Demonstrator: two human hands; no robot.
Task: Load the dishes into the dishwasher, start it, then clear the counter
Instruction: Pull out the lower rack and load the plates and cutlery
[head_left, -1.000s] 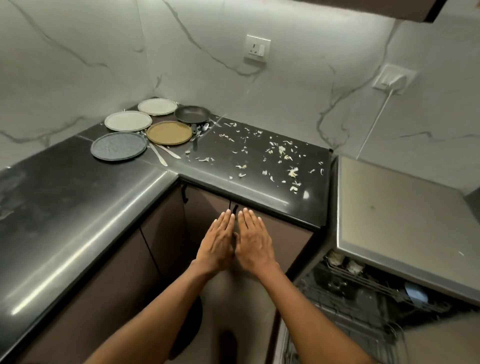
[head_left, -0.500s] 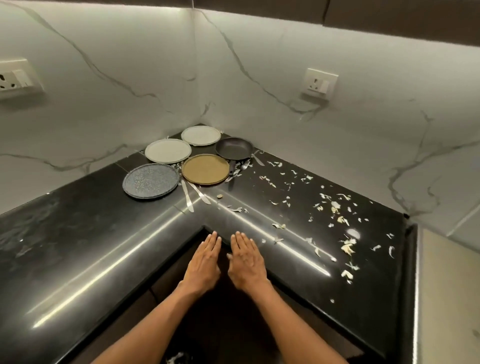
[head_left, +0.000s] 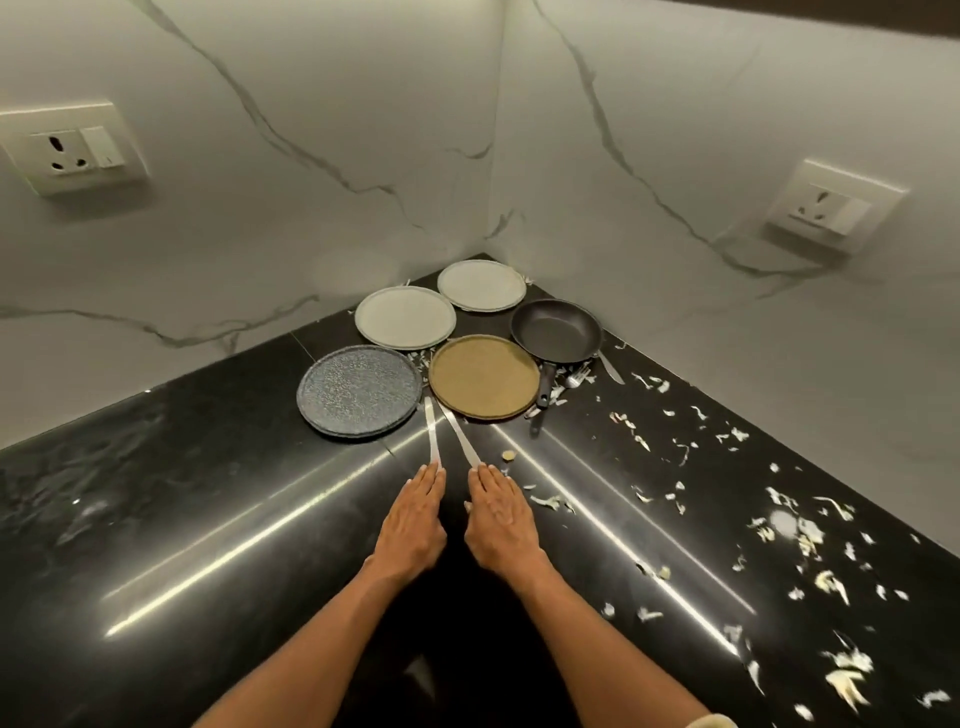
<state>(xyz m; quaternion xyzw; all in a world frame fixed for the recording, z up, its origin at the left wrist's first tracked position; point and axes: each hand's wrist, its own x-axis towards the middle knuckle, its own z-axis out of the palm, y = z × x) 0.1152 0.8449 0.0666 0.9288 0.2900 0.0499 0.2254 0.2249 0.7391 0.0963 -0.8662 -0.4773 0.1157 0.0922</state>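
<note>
Both hands flat, palms down, side by side over the inner corner of the black worktop (head_left: 156, 519). Left hand (head_left: 413, 525): fingers straight and together, grip holds nothing; its fingertips reach the near end of the left of two pale utensils (head_left: 431, 435). Right hand (head_left: 501, 514): fingers straight, grip likewise holds nothing; its fingertips meet the near end of the right utensil (head_left: 460, 434). Cannot tell whether the tips press the utensils or only overlap them.

Dishes sit in the far corner of the worktop:
- speckled grey plate (head_left: 358, 392), nearest left
- gold plate (head_left: 483, 376), just beside it, right
- pale plate (head_left: 405, 318) behind
- second pale plate (head_left: 481, 285), furthest back
- black frying pan (head_left: 556, 331), right of the plates, handle toward the camera
- fork (head_left: 574, 378) and knife (head_left: 610, 368) beside the pan

Pale food scraps (head_left: 800, 530) are scattered over the right run of the worktop.
</note>
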